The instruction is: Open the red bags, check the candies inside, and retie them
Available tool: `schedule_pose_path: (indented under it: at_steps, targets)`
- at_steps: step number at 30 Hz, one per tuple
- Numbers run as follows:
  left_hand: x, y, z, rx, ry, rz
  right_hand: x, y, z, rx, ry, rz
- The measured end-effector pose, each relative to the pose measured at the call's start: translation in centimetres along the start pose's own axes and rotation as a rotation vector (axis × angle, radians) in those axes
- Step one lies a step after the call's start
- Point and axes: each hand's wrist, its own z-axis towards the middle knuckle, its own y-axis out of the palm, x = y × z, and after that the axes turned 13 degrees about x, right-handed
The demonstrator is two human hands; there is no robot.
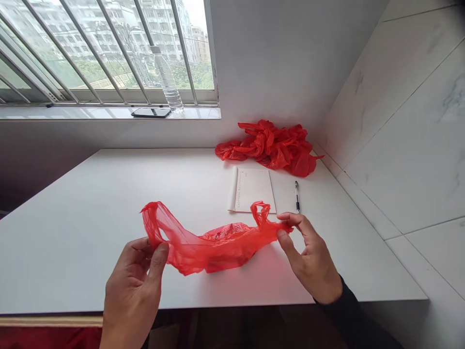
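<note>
A thin red plastic bag (218,249) stretches sideways between my two hands, over the front part of the white table. My left hand (136,278) pinches its left end between thumb and fingers, just below a handle loop that sticks up. At the other end, my right hand (308,254) grips the bag between thumb and fingertips. A second, smaller handle loop stands up close to the right hand. The middle of the bag sags and looks crumpled.
A pile of red plastic bags (276,148) lies against the back wall. Before it are an open notepad (254,190) and a pen (297,196). A water bottle (167,80) and a phone (150,113) sit on the windowsill. A tiled wall (407,145) bounds the table (90,208) on the right.
</note>
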Motion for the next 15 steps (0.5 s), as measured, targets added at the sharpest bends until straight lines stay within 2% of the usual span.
schedule_pose_path:
  at_steps: [4,5,7,10,15]
  targets:
    - [0.8,0.1,-1.0,-0.15,0.08,-0.024,-3.5,0.2,-1.4,0.086,-0.368,0.099]
    - [1.1,0.2,-1.3,-0.192,0.114,0.011,-4.3,0.6,-1.6,0.055,-0.462,0.138]
    - [1.7,0.3,-1.7,-0.251,0.181,0.093,-5.3,1.4,-1.7,-0.099,-0.581,0.166]
    - [2.2,0.0,-2.1,-0.243,0.2,0.098,-5.1,2.6,-1.7,-0.333,-0.621,-0.001]
    - [1.0,-0.8,-1.8,-0.223,0.023,-0.049,-3.8,3.3,-2.2,-0.472,-0.534,-0.338]
